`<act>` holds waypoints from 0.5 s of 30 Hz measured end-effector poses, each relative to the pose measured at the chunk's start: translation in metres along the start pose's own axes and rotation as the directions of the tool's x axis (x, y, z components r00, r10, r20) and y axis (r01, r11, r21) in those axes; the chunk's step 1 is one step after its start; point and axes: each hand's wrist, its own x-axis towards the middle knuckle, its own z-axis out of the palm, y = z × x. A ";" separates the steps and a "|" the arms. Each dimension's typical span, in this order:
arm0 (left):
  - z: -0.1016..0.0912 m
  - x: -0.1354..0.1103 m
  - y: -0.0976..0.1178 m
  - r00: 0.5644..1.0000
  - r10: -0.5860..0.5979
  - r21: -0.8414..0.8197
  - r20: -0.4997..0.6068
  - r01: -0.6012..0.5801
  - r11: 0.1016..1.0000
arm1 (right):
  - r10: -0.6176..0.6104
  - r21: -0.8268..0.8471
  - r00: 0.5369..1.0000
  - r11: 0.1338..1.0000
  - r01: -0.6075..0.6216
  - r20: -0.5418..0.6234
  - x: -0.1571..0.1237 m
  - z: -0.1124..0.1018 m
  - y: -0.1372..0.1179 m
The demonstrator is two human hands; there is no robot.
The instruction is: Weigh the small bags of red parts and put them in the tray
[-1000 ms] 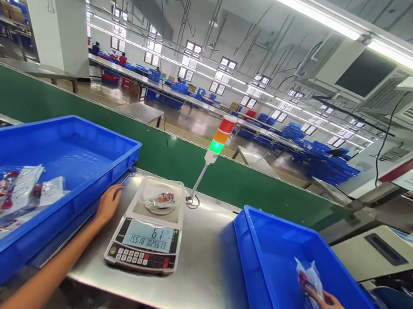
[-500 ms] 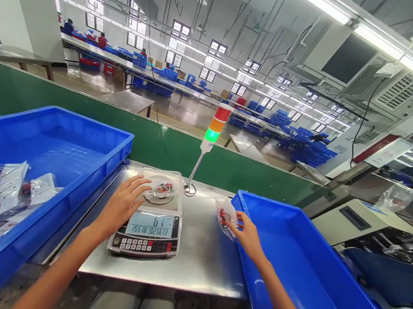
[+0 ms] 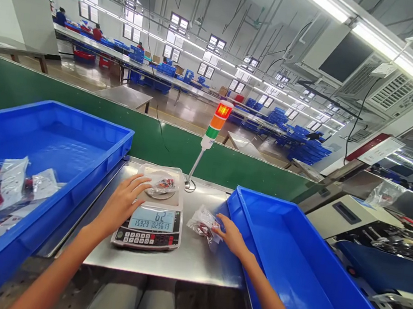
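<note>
On the scale's round pan lies a clear bag of small red and dark parts [image 3: 166,184]. My left hand [image 3: 124,202] reaches over the left side of the digital scale [image 3: 177,211], fingers outstretched beside that bag. The scale's display reads 62 on its upper line. Another clear bag of red parts [image 3: 203,225] is on the metal table right of the scale. At its right edge is my right hand [image 3: 231,236], with thumb and fingers apart; they seem to touch the plastic without gripping it.
At left, a blue tray [image 3: 82,199] contains several bagged parts. A second blue tray [image 3: 326,287] stands at right under my right forearm. A signal light [image 3: 217,125] on a pole rises behind the scale, its red section lit. A green partition [image 3: 170,139] runs behind.
My right hand and its bag have moved left from the right tray's edge, and the fingers have loosened. The display went from 61 to 62; the lamp from green to red.
</note>
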 end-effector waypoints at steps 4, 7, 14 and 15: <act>0.009 0.002 -0.005 0.999 -0.031 -0.016 -0.019 0.031 0.999 | 0.047 -0.071 0.998 0.996 -0.045 0.033 0.000 0.003 -0.002; 0.013 0.004 -0.004 0.998 -0.049 -0.053 -0.041 0.046 0.997 | 0.082 -0.016 0.991 0.996 -0.084 -0.103 0.001 -0.004 -0.005; 0.022 0.051 0.009 0.918 -0.328 -0.407 -0.223 0.218 0.887 | -0.033 0.456 0.931 0.865 0.208 -0.362 0.024 -0.047 -0.069; 0.018 0.063 0.008 0.879 -0.390 -0.427 -0.273 0.252 0.868 | -0.092 0.464 0.926 0.845 0.268 -0.367 0.029 -0.052 -0.085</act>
